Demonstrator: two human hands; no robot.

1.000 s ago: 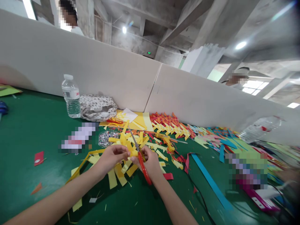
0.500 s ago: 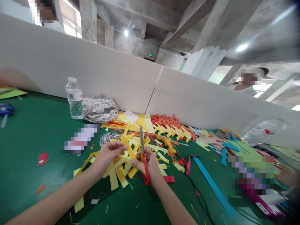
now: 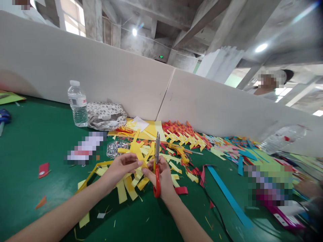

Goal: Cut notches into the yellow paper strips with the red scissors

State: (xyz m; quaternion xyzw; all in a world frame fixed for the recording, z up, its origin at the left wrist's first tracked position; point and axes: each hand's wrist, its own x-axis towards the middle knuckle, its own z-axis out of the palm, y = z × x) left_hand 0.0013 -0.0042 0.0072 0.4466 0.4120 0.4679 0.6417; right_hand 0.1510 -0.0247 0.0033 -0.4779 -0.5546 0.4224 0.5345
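Between my two hands is a yellow paper strip [image 3: 141, 158], pinched from the left by the thumb and fingers of my left hand [image 3: 126, 166]. My right hand [image 3: 161, 173] is closed around red-handled scissors [image 3: 156, 178], whose blades point up and away; its thumb also touches the lower end of the strip. Beneath and around both hands lies a loose pile of yellow paper strips [image 3: 122, 191]. A bag of small beads or eyes [image 3: 116, 148] rests just beyond my left hand.
A water bottle [image 3: 78, 104] and a patterned cloth pouch [image 3: 106, 116] stand by the white partition [image 3: 126, 80]. Red and yellow woven paper pieces [image 3: 181, 132], a yellow glue gun [image 3: 182, 154] and its black cord lie right of centre. At far right shows another person's hand [image 3: 306, 186].
My left hand has moved slightly right, closer to my right hand. The scissors have turned a little more upright, their tips shifting right. The view has shifted slightly.
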